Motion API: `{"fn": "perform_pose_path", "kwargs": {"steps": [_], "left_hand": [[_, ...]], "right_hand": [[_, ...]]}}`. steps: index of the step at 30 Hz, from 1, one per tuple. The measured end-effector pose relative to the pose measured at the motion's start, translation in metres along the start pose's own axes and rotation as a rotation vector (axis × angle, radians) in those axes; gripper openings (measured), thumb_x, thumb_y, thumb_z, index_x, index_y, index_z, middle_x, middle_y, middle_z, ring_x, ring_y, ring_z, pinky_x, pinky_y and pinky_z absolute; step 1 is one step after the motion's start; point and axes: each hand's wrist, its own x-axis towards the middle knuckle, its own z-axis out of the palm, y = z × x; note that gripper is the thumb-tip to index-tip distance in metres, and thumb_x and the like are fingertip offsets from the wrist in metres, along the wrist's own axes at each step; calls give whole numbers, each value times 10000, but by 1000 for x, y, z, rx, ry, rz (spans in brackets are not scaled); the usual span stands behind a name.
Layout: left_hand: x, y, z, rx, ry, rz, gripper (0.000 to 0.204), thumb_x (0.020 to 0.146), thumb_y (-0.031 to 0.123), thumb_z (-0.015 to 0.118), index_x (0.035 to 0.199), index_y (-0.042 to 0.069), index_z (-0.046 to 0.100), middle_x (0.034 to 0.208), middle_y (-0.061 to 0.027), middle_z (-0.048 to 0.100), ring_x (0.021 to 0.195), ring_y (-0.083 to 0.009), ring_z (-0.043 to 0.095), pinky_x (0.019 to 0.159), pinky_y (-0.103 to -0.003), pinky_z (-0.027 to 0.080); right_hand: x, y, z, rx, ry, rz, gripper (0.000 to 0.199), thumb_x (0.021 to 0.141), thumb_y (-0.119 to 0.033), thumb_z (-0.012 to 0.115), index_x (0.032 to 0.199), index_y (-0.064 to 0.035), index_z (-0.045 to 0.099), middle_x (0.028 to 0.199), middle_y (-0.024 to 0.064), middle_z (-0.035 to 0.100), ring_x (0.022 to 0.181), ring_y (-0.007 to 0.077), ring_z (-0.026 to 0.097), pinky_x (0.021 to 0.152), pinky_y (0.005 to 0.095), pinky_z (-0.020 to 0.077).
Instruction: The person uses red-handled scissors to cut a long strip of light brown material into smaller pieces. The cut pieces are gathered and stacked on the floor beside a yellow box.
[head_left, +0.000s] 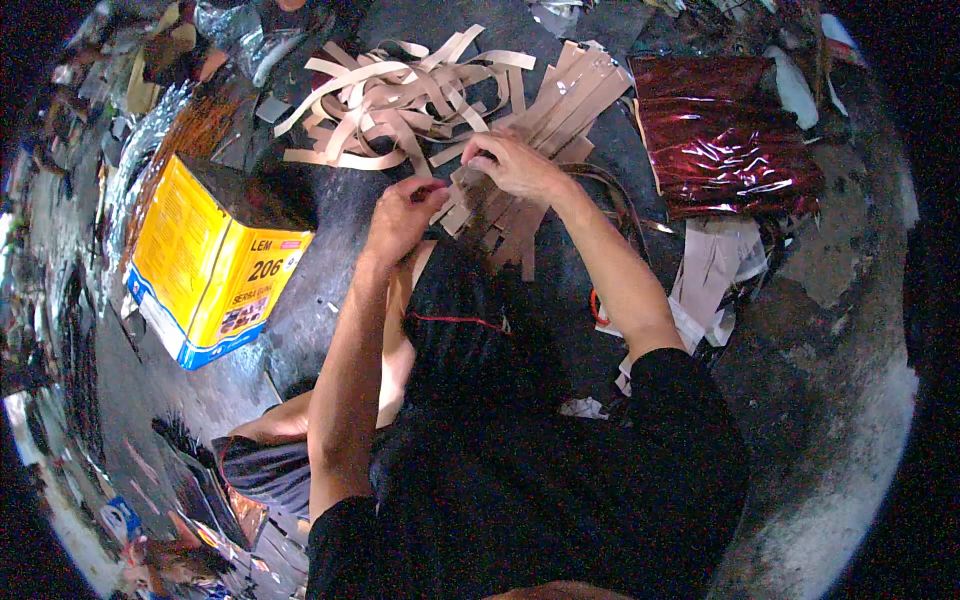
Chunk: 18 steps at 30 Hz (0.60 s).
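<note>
Both arms reach forward over a fanned stack of flat beige strips. My left hand is closed, thumb and fingers curled together beside the near ends of the strips; what it pinches is too small to make out. Slightly farther and to the right, my right hand hovers over the stack with its fingertips pressed together. Whatever lies between those fingertips cannot be made out either. Past my hands is a loose tangle of curled cream strips, lying against the stack's left side.
A yellow square tin with a blue base stands at the left, its dark top open. Folded glossy dark-red sheets lie at the far right. Pale scraps rest below them. Clutter lines the left edge of the dark floor.
</note>
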Motion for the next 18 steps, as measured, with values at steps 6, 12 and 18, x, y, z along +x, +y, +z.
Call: {"fn": "perform_pose_path", "kwargs": {"steps": [6, 12, 18], "left_hand": [[20, 12, 15, -109, -68, 50, 212, 835, 201, 628, 920, 9, 651, 758, -73, 666, 693, -123, 620, 645, -263, 486], [12, 28, 16, -202, -130, 101, 142, 898, 137, 549, 899, 25, 636, 786, -19, 649, 722, -78, 585, 664, -236, 467], [6, 30, 30, -147, -144, 183, 135, 894, 112, 537, 913, 10, 623, 781, -70, 651, 725, -119, 589, 669, -273, 470]], "right_hand": [[-12, -11, -9, -90, 260, -96, 137, 843, -169, 585, 905, -48, 563, 877, 113, 576, 936, 271, 539, 828, 382, 416], [-40, -48, -3, 183, 287, 182, 258, 769, -213, 717, 856, -2, 596, 795, 77, 629, 754, 169, 621, 717, 304, 496], [-63, -55, -9, 263, 313, 273, 226, 778, -185, 707, 875, -2, 616, 812, 82, 657, 763, 148, 635, 716, 302, 511]]}}
